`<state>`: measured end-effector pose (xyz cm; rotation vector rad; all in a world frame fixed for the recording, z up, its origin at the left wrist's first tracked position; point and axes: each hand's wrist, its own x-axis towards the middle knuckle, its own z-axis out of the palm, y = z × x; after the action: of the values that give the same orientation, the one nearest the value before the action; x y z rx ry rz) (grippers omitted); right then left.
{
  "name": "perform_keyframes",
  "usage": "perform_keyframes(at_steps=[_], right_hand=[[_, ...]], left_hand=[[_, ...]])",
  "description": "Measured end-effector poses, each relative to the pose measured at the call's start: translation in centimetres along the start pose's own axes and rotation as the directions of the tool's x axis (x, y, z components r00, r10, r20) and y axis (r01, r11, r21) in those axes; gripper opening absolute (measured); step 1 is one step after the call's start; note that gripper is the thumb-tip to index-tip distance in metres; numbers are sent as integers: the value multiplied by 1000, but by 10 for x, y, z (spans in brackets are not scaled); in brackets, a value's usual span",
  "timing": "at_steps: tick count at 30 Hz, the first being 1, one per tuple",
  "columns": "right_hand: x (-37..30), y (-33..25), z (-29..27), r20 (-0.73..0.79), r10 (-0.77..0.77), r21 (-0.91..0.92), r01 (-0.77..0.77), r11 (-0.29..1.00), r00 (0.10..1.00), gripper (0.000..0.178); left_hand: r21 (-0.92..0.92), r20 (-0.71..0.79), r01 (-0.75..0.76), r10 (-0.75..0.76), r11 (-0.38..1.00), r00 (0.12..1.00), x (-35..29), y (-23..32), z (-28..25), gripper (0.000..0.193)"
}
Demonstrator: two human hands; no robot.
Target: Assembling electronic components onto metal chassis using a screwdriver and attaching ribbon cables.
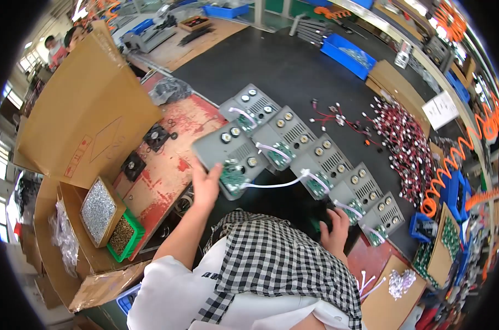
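Observation:
My left hand (206, 186) grips the near left edge of a grey plastic housing (210, 147), its thumb on the face beside a green circuit board (234, 175). This housing is tilted, with round metal-rimmed parts and vent slots, and a white cable (277, 185) runs from its board toward the row. Several similar grey housings (307, 135) lie overlapping in a diagonal row, each with a green board and a white cable. My right hand (336, 230) is beside the near edge of the row, fingers bent and apart, with nothing visible in it.
A large cardboard box (84, 118) stands at the left. Below it are a tray of silver screws (101, 212) and a green bin (129, 234) of brass-coloured parts. Red-black wire leads (398, 143) are heaped at the right. Orange coiled hoses (453, 159) hang there.

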<state>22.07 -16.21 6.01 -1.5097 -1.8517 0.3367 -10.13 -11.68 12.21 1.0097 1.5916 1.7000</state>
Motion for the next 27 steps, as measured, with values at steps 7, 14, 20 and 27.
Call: perform_keyframes(at_steps=[7,14,20,27], right_hand=[[104,-81,99,311,-452,178,416,892,836,44],[194,-128,213,407,-656,159,658,736,635,52],[229,-134,236,606,-393,-364,681,636,691,76],[220,-152,215,760,-121,-484,679,552,639,77]], left_hand=[[742,-215,3,234,670,948,46,36,-114,63],[952,-112,43,212,304,971,40,46,-188,14],[961,-197,171,105,217,975,-1,52,-221,12],[973,-221,226,-81,49,972,21,-11,-227,17]])
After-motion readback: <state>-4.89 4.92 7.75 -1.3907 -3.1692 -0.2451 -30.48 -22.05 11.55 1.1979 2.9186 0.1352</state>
